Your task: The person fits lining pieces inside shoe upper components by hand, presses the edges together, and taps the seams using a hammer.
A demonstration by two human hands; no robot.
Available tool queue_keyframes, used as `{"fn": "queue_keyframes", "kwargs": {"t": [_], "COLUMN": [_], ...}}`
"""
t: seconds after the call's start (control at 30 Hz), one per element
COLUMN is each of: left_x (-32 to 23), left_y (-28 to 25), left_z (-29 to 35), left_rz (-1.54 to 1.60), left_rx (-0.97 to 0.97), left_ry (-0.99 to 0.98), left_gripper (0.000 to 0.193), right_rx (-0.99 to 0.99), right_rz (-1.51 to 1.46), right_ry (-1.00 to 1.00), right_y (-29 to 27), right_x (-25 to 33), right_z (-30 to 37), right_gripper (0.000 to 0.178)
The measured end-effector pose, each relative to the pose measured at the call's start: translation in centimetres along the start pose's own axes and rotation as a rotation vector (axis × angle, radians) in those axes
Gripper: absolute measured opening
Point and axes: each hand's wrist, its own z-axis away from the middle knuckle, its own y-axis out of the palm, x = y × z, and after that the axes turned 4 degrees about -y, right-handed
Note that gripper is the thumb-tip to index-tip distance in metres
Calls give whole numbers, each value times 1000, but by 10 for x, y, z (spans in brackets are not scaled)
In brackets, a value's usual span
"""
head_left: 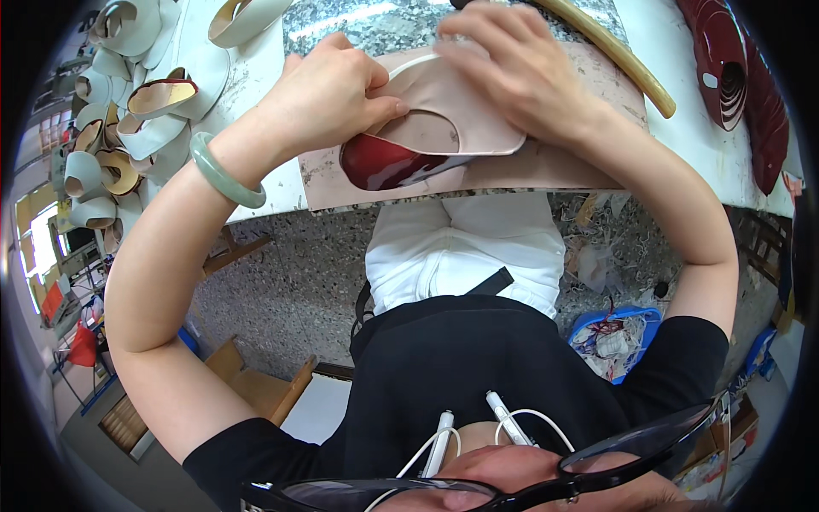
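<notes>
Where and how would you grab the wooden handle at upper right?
Likely by its near end, coming from the person's right. The wooden handle lies diagonally, that end pointing near and right with nothing over it. The right hand is on its left side, and the far end runs out of frame.

A strip of white tabletop lies open between the wooden handle and the dark red stack; the handle bars the way rightward from the right hand. Piled pale pieces crowd the left, leaving a gap before the left hand.
</notes>
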Motion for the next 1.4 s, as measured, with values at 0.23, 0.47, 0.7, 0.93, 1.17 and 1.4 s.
{"fn": "queue_keyframes", "kwargs": {"t": [0.23, 0.47, 0.7, 0.93, 1.17, 1.4], "left_x": [9, 9, 8, 6, 22, 26], "left_y": [-29, -29, -8, 1, 3, 7], "left_z": [-18, -12, 5, 26, 28, 40], "left_rz": [293, 266, 210, 260, 697, 1022], "left_rx": [480, 425, 237, -4, 104, 272], "left_ry": [-155, -131, -123, -26, -413, -577], "left_gripper": [29, 29, 24, 30, 22, 30], "right_rx": [152, 185, 235, 46, 160, 151], "right_rz": [-421, -558, -644, -599, -572, -889], "right_ry": [-130, -92, -113, -243, -446, -368], "right_y": [3, 14, 20, 33, 43, 42], "right_x": [10, 2, 5, 11, 7, 2], "right_z": [21, -3, -28, -22, -21, -31], "right_gripper": [40, 42, 30, 31, 38, 51]}}
